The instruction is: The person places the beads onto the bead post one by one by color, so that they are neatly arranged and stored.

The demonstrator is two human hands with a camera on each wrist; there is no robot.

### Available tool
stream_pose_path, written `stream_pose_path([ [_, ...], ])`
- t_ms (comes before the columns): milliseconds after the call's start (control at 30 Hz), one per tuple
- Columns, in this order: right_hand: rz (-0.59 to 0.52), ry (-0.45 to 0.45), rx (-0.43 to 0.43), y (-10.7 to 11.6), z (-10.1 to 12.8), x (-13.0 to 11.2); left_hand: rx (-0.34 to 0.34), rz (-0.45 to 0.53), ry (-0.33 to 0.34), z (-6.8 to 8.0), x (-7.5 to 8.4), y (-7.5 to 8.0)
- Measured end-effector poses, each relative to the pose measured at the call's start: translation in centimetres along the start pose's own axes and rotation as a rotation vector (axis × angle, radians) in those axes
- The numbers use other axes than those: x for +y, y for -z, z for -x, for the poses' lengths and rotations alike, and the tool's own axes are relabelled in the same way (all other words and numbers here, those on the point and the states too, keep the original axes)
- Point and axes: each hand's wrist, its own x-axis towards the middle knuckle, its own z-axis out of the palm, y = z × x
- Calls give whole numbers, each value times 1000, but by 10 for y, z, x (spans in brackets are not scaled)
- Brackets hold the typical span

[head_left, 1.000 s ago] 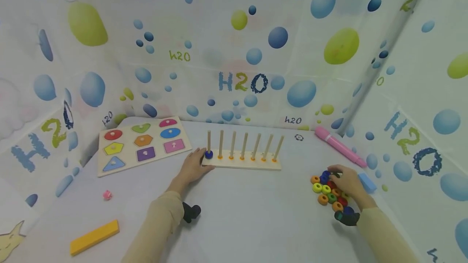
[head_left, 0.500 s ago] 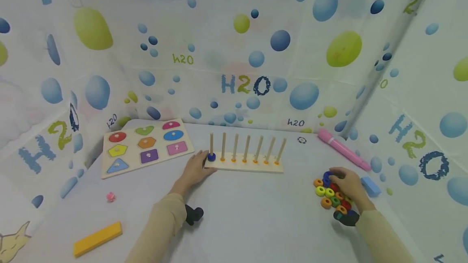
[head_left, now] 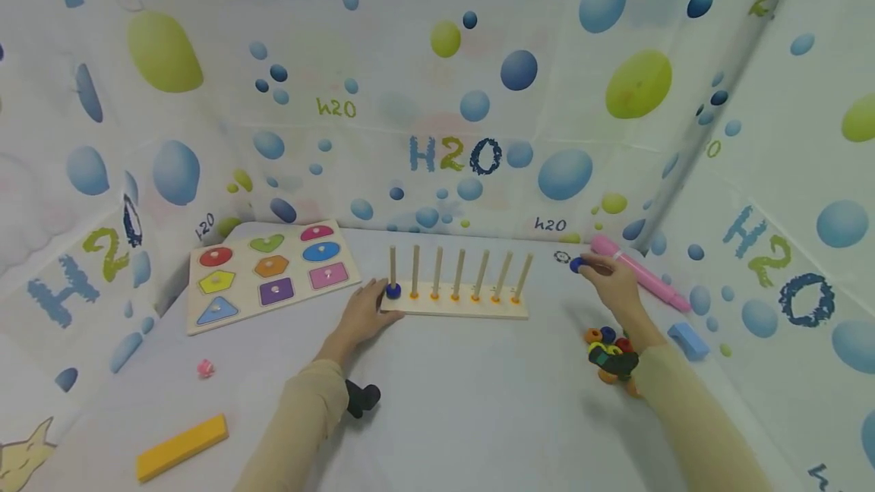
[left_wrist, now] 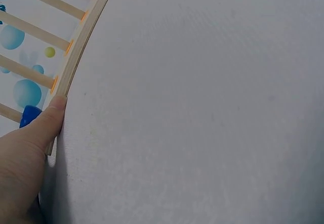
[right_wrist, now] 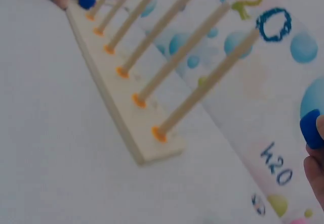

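Observation:
A wooden peg board (head_left: 444,310) with a row of several upright pegs stands mid-table. One blue ring (head_left: 393,291) sits at the foot of its leftmost peg; the other pegs are bare. My left hand (head_left: 364,315) grips the board's left end, its thumb (left_wrist: 50,118) along the front edge. Off to the right, above the table, my right hand (head_left: 615,291) pinches a second blue ring (head_left: 576,265) between thumb and fingers. This ring (right_wrist: 311,129) also shows at the right edge of the right wrist view. Below that forearm lies a pile of coloured rings (head_left: 608,335), partly hidden by the wrist strap.
A shape puzzle board (head_left: 298,276) lies at the back left. A pink pen-shaped thing (head_left: 656,284) and a light blue block (head_left: 690,342) are at the right. Front left are a yellow block (head_left: 181,447) and a small pink piece (head_left: 206,368).
My right hand has lifted a blue ring out of the pile and carried it away from me and slightly left. My left hand stays at the board's end.

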Motion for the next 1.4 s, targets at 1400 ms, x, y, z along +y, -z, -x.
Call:
stream_pose_path([
  [1400,-14,476,-276,-232,-17,-184,10,22,2,1,4,3],
])
